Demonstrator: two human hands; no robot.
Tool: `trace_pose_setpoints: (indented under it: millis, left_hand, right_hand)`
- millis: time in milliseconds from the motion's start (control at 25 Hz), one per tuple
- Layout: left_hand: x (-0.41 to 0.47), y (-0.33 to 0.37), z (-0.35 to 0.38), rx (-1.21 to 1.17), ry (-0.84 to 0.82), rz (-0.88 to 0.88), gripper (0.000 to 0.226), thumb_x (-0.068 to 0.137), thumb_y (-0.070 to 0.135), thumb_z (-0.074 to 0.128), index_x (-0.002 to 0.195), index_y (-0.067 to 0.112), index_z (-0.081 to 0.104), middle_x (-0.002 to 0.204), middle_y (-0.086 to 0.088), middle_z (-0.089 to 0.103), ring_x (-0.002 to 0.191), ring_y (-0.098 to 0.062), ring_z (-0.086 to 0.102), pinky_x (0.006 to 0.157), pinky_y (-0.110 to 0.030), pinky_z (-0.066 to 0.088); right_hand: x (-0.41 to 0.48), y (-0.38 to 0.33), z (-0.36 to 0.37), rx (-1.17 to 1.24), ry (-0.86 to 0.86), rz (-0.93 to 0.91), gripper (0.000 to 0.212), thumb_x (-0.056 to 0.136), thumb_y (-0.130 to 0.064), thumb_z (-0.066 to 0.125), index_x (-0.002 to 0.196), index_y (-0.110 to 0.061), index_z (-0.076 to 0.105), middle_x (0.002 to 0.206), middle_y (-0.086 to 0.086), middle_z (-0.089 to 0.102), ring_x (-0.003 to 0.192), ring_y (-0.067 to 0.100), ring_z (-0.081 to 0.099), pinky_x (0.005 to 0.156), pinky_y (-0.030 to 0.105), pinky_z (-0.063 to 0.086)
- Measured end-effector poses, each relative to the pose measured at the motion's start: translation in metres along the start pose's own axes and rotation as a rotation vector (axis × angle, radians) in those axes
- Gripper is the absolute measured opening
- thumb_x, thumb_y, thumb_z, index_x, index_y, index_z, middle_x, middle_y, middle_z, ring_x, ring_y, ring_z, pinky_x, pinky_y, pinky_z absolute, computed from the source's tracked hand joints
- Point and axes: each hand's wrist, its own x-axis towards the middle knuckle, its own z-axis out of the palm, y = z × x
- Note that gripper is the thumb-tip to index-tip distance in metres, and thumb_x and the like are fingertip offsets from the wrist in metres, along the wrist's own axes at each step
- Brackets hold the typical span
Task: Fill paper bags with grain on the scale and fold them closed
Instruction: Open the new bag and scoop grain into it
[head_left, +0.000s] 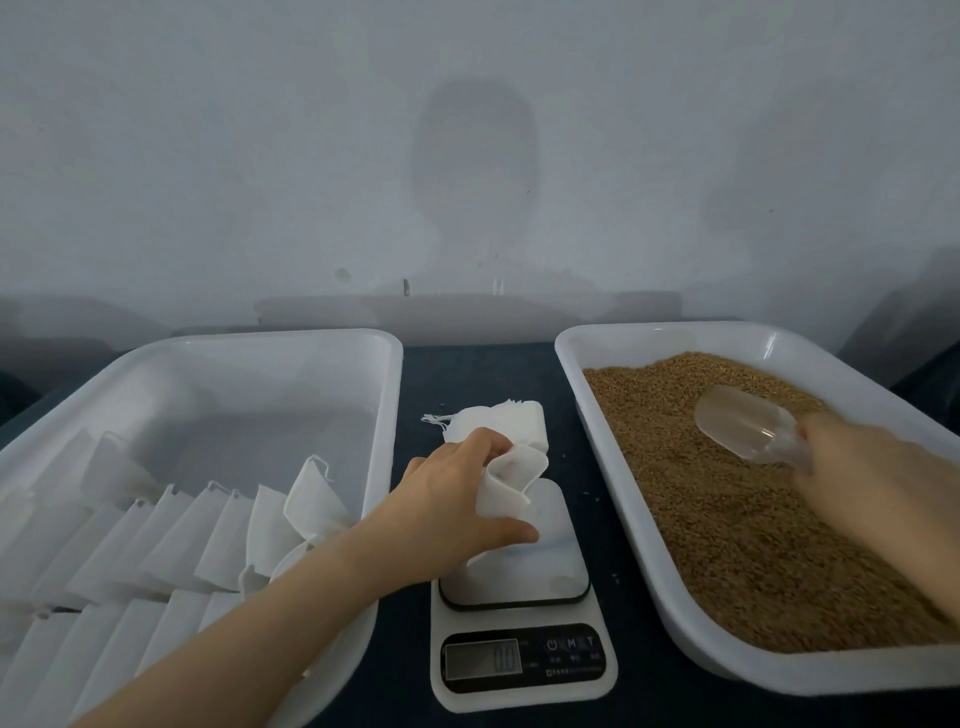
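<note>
My left hand (457, 493) grips an empty white paper bag (511, 480) with its mouth held open, just above the far end of the white kitchen scale (519, 587). The scale's display (483, 659) is lit at the near end. Behind the bag lies a small stack of flat white bags (498, 423) on the dark table. My right hand (872, 467) holds the handle of a clear plastic scoop (743, 421), which rests low on the brown grain (753, 499) in the right white tray (571, 358).
A white tray (384, 395) on the left holds several folded white bags (208, 540) in rows along its near side. A few loose grains (592, 499) lie on the dark table beside the scale. A pale wall rises behind the trays.
</note>
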Motion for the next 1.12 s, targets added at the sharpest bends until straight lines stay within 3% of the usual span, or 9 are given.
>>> trace_pose_setpoints:
  millis: [200,320,520,760,920,1120]
  left_hand:
    - [0.001,-0.001,0.001,-0.001,-0.004,0.001,0.059,0.073,0.055,0.072,0.114,0.044,0.031,0.109,0.02,0.04,0.1,-0.009,0.045,0.09,-0.028,0.039]
    - [0.002,-0.005,0.002,0.003,-0.02,-0.019,0.062,0.072,0.057,0.071,0.117,0.045,0.03,0.111,0.02,0.039,0.102,-0.011,0.045,0.09,-0.03,0.04]
    - [0.003,-0.006,0.004,0.021,-0.038,-0.024,0.064,0.071,0.06,0.07,0.118,0.047,0.029,0.11,0.022,0.037,0.103,-0.011,0.044,0.088,-0.028,0.038]
    - [0.002,-0.004,0.002,0.038,-0.04,-0.018,0.067,0.072,0.06,0.07,0.124,0.043,0.032,0.11,0.02,0.037,0.103,-0.011,0.043,0.088,-0.028,0.037]
    - [0.002,-0.003,0.002,0.044,-0.028,-0.003,0.063,0.073,0.059,0.069,0.121,0.043,0.032,0.105,0.022,0.037,0.098,-0.008,0.041,0.085,-0.026,0.031]
    - [0.002,-0.004,0.002,0.03,-0.048,-0.02,0.062,0.073,0.059,0.069,0.119,0.044,0.032,0.109,0.02,0.039,0.102,-0.01,0.044,0.088,-0.028,0.037]
  right_hand:
    - [0.003,-0.015,0.012,-0.028,-0.198,0.04,0.043,0.092,-0.012,0.047,0.134,-0.013,0.036,0.097,0.006,0.054,0.082,0.022,0.059,0.068,0.035,0.054]
    - [0.005,-0.03,0.014,0.072,-0.253,-0.045,0.041,0.094,-0.012,0.048,0.133,-0.008,0.037,0.102,0.01,0.058,0.082,0.022,0.061,0.069,0.031,0.052]
    - [-0.001,-0.047,0.014,0.206,-0.308,-0.155,0.035,0.093,-0.019,0.052,0.126,-0.009,0.043,0.09,0.002,0.053,0.071,0.014,0.057,0.05,0.019,0.039]
    - [-0.006,-0.057,0.013,0.36,-0.368,-0.221,0.031,0.093,-0.026,0.054,0.121,-0.016,0.046,0.082,-0.007,0.056,0.059,0.003,0.057,0.038,0.012,0.034]
    - [-0.007,-0.05,0.007,0.635,-0.376,-0.115,0.023,0.092,-0.04,0.054,0.11,-0.026,0.053,0.061,-0.001,0.065,0.04,0.005,0.058,0.034,0.014,0.036]
    - [-0.007,-0.043,0.002,0.891,-0.415,0.06,0.024,0.089,-0.042,0.058,0.103,-0.023,0.061,0.05,0.003,0.064,0.037,0.013,0.056,0.035,0.017,0.038]
